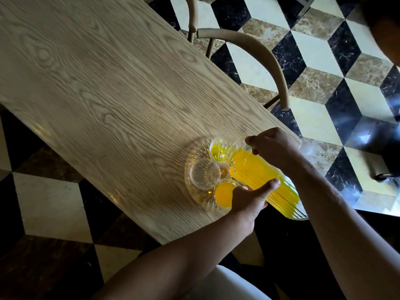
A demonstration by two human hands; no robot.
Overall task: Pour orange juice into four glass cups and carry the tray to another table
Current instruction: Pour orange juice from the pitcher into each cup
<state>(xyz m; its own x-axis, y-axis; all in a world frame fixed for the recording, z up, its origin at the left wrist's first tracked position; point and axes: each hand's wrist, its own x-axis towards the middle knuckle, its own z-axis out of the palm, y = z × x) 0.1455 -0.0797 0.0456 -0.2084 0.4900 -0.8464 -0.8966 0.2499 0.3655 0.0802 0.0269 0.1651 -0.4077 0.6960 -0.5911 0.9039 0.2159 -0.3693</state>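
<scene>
Ribbed glass pitcher (268, 182) tilted over far cup (223, 149), right hand (275, 148) gripping neck, left hand (251, 198) cradling body.

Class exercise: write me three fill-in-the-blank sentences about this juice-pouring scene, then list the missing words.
1. The glass pitcher is tilted over the cup at the far side of the tray, held by ____ hands.
2. The cup at the tray's left side holds ____ juice.
3. The table is made of ____.

Missing words: both; no; wood

A home dining room: wooden table (97, 87), curved-back chair (249, 46), marble-patterned floor (320, 50).
</scene>
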